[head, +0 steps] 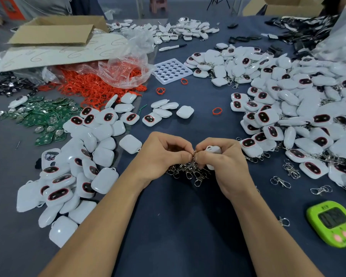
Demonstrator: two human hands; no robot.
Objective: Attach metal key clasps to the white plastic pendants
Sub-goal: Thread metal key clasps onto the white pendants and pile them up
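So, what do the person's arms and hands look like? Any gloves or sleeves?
The left hand and right hand are bare: no gloves, no rings showing. The left forearm and right forearm show no sleeve, watch or bracelet.

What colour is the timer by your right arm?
The timer is bright green with pink buttons, seen in the head view.
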